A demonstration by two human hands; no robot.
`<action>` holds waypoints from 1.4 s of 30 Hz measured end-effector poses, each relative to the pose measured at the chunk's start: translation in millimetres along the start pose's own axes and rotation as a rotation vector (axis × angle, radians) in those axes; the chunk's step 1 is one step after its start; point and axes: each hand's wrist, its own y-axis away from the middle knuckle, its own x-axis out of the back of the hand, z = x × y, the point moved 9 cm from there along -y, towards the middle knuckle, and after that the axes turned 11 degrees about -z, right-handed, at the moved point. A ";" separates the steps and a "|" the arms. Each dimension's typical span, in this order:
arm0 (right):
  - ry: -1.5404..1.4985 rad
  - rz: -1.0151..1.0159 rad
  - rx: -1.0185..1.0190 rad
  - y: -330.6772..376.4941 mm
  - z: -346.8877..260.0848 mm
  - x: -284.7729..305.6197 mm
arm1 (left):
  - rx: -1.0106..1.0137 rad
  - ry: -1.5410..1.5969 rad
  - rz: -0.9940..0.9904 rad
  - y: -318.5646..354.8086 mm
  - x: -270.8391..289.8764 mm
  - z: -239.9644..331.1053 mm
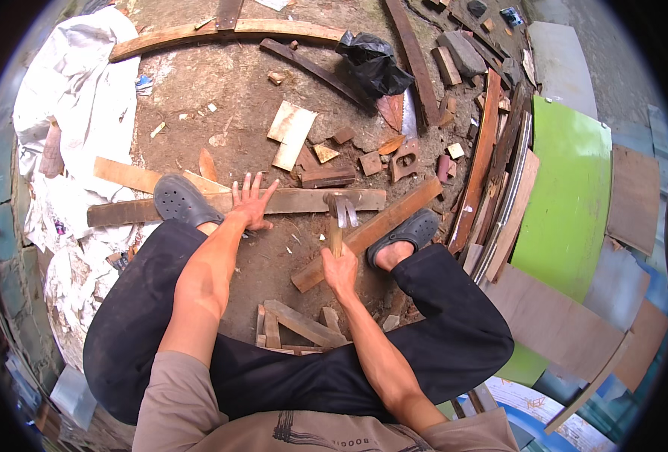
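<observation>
Brown ground (225,90) spreads across the middle and top of the frame. White sheeting (70,98) lies crumpled along the left side, and a glossy green panel (564,196) lies at the right. A long plank (296,201) crosses the centre; a slanting board (402,220) lies just below its right part. A black plastic bag (372,64) sits at upper centre. A grey clog (182,197), worn on the left foot, overlaps the plank. The hammer (336,235) is at the centre, its head over the plank; I cannot tell whether they touch. The right hand (340,270) has its grip curled around the handle. The left hand (251,206) rests on the plank, its grip spread wide. A small brown block (370,163) lies above the plank.
</observation>
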 end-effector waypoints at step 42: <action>0.990 -0.543 0.533 -38.0 13.0 -34.5 | -0.018 -0.026 0.078 -5.6 -4.7 -3.2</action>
